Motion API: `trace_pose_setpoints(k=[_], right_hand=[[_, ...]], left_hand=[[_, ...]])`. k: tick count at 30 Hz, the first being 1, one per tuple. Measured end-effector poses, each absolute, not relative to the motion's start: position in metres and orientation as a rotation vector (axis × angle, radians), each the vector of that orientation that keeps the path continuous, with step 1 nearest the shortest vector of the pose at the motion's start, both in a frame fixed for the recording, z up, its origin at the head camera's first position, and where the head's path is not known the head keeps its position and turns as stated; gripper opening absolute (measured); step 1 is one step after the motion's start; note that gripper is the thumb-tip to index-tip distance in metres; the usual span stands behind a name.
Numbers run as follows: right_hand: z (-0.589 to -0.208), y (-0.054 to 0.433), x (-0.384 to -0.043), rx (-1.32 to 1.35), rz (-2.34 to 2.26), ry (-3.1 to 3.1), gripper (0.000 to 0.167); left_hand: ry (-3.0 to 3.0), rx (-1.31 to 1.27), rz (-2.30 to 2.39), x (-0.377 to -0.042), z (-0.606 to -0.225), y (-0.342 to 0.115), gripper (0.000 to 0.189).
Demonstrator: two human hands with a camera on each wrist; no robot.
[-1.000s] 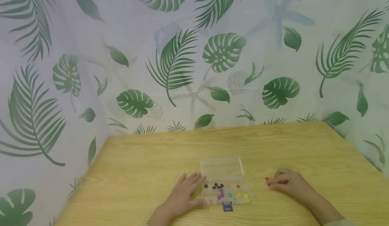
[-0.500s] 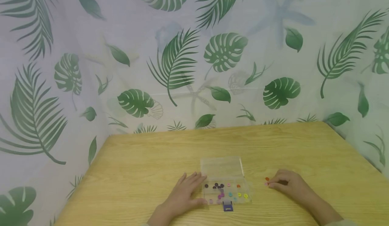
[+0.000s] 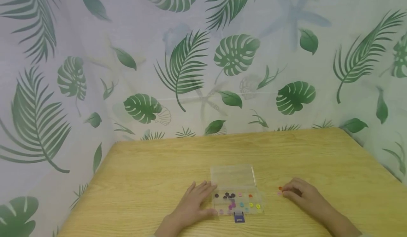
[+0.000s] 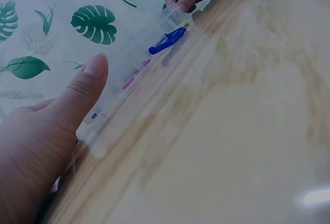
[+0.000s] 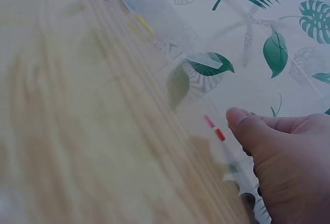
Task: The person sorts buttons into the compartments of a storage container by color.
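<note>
A clear plastic case [image 3: 233, 175] lies with its lid raised in the head view, holding several small button-like discs in compartments. My left hand [image 3: 195, 203] rests at its left edge, fingers spread and straight, the thumb by the front corner. Right of the case, the fingertips of my right hand [image 3: 303, 194] are bent together beside an orange disc [image 3: 280, 188] and a pink disc [image 3: 279, 194]. In the right wrist view, the orange disc [image 5: 220, 134] and pink disc [image 5: 209, 121] show apart from the thumb tip; the inner fingertips are hidden, so a hold cannot be seen.
A blue latch [image 3: 239, 217] hangs open at the case's front. Inside are black discs [image 3: 227, 195], purple discs [image 3: 232, 206] and yellow discs [image 3: 258, 206]. Leaf-patterned cloth [image 3: 203, 60] stands behind the wooden table [image 3: 152, 166].
My right hand has shifted its fingertips slightly by the orange and pink discs; the orange one looks a little more tilted. The left hand keeps its place on the case.
</note>
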State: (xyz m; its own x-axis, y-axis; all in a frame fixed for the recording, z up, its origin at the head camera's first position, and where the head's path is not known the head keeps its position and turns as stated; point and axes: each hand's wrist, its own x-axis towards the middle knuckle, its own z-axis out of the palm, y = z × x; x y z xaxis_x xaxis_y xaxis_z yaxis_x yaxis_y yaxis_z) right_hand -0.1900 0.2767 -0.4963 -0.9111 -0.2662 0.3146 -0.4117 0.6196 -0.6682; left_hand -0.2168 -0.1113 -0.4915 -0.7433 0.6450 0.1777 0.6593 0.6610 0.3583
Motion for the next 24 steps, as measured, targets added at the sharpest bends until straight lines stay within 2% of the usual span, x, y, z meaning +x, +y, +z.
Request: trace_pose_setpoints(k=[7,24], right_hand=[[-0.492,0.277,-0.187,0.496,1.048,-2.622,0.006],[-0.485,0.265,-0.193,0.69,0.991,-2.397,0.006]], left_hand=[[-2.839,-1.11,-0.616,-0.217,-0.491,-0.11,0.075],[-2.835,-1.118,-0.576,-0.217,-0.493,-0.111,0.075]])
